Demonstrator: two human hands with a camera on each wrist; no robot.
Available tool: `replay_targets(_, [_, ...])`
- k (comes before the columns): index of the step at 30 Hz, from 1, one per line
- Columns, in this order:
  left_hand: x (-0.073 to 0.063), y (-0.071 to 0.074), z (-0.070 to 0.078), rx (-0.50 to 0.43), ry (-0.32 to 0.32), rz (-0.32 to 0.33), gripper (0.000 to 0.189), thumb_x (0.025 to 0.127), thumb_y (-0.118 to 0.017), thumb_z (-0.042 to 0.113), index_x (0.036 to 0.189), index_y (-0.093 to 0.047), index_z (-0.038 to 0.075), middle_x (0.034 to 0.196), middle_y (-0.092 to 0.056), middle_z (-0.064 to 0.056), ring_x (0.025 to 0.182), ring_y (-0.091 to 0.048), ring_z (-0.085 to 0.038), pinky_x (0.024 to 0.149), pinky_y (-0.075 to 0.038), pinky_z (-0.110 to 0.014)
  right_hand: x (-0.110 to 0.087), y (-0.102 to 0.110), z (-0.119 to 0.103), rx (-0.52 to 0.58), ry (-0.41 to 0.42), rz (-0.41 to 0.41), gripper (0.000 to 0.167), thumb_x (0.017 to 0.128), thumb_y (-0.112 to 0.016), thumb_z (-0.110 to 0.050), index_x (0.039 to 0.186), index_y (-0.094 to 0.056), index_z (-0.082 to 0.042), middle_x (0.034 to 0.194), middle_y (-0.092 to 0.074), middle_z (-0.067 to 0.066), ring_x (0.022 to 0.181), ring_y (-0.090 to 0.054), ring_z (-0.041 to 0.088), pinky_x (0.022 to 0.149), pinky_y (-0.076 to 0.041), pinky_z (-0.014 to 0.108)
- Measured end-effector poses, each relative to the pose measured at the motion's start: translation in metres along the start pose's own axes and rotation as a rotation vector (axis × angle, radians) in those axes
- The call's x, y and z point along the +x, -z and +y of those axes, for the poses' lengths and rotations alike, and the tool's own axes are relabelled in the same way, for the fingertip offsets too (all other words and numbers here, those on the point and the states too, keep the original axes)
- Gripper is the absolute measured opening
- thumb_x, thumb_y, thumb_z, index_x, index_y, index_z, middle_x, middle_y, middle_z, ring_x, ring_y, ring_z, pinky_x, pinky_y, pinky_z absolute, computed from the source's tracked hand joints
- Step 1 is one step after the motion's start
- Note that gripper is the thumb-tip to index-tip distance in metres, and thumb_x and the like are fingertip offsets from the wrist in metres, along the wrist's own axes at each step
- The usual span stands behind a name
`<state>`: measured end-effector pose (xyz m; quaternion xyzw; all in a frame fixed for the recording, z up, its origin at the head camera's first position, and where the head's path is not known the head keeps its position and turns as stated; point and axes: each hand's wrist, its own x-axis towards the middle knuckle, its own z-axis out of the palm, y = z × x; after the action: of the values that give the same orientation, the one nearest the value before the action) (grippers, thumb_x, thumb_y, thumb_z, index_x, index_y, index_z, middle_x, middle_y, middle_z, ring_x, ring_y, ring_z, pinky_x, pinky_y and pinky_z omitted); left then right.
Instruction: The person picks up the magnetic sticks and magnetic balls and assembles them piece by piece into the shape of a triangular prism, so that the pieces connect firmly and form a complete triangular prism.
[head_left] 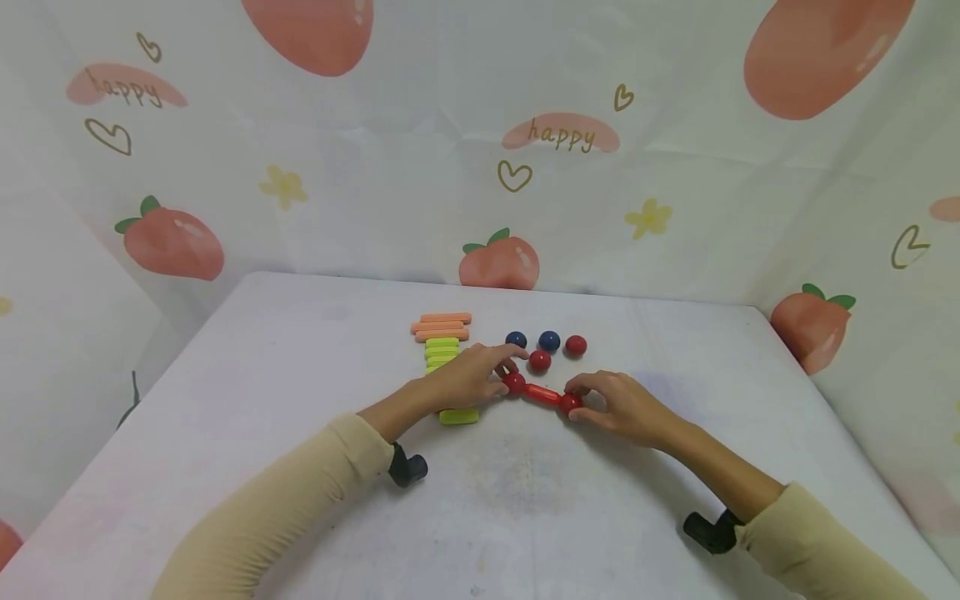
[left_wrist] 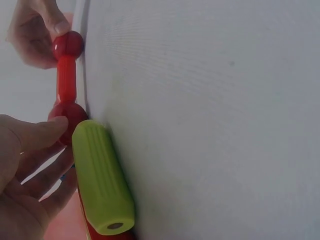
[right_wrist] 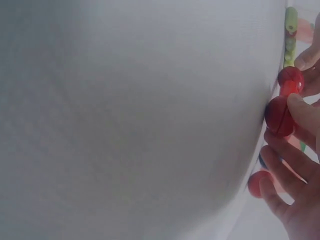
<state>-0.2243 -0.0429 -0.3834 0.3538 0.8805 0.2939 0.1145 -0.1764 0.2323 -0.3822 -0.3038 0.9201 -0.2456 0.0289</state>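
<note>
A short red ribbed rod (head_left: 542,394) lies on the table with a red ball at either end, touching both. My left hand (head_left: 468,377) pinches the left ball (head_left: 514,382) between thumb and fingers. At the other end, my right hand (head_left: 622,408) grips the right ball (head_left: 571,402), its thumb (right_wrist: 300,110) on the near side. Beside the left hand lies a yellow-green rod (left_wrist: 102,180) with a dark round spot in its end face. Part of the rod column is hidden under the left hand and wrist.
Behind the hands sit two blue balls (head_left: 550,342) and two loose red balls (head_left: 576,346). Orange rods (head_left: 444,327) and yellow-green rods (head_left: 442,343) form a column left of them. A fruit-print cloth (head_left: 420,208) hangs behind the white table (head_left: 315,333).
</note>
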Motion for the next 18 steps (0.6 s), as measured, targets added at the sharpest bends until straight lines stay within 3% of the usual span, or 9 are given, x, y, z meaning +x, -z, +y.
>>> replay_targets(7, [0.001,0.000,0.002,0.008,-0.003,-0.003,0.054,0.093,-0.069,0.010,0.143,-0.050,0.016,0.121,-0.068,-0.003,0.116,-0.058,-0.019,0.100,-0.048,-0.036,-0.002,-0.001,0.002,0.019,0.010,0.014,0.038,0.085,-0.079,-0.019,0.118,-0.069,-0.003,0.104,-0.073,0.002,0.098,-0.067,0.021,0.088,-0.055,0.046])
replay_targets(12, [0.001,0.003,0.003,0.005,0.008,-0.006,0.055,0.094,-0.069,0.012,0.145,-0.049,0.016,0.123,-0.067,-0.003,0.114,-0.060,-0.017,0.096,-0.051,-0.033,-0.004,0.001,0.005,0.046,0.017,-0.036,0.042,0.087,-0.077,-0.021,0.124,-0.067,-0.003,0.108,-0.072,0.002,0.098,-0.066,0.019,0.089,-0.055,0.045])
replay_targets(18, [-0.013,0.017,-0.006,0.011,0.003,0.052,0.044,0.092,-0.072,0.018,0.134,-0.061,0.011,0.110,-0.070,-0.002,0.095,-0.064,-0.012,0.079,-0.054,-0.023,-0.007,0.007,0.006,0.061,0.020,-0.105,0.040,0.089,-0.073,-0.017,0.126,-0.066,-0.003,0.113,-0.071,0.002,0.100,-0.065,0.016,0.090,-0.055,0.044])
